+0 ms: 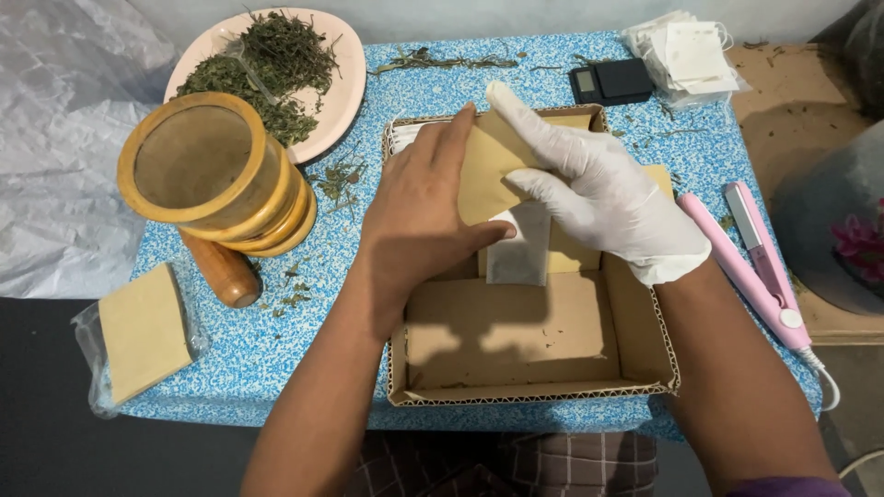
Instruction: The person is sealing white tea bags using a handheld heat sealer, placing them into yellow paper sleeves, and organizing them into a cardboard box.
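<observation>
A shallow cardboard box (516, 382) lies open on the blue speckled table. My bare left hand (419, 216) and my right hand (603, 189), in a white glove, meet over its far half. Both hold a tan paper envelope (488, 161) by its edges, the left on its left side, the right from above. A pale tea-bag pouch (518, 247) sticks out below the envelope, under my right fingers and left thumb.
A wooden mortar (216, 175) with a pestle (221, 271) stands at the left, behind it a pink plate of dried herbs (276, 55). A bag of tan envelopes (143, 331) lies front left. A small scale (610, 81), white pouches (686, 51) and a pink sealing iron (750, 262) sit right.
</observation>
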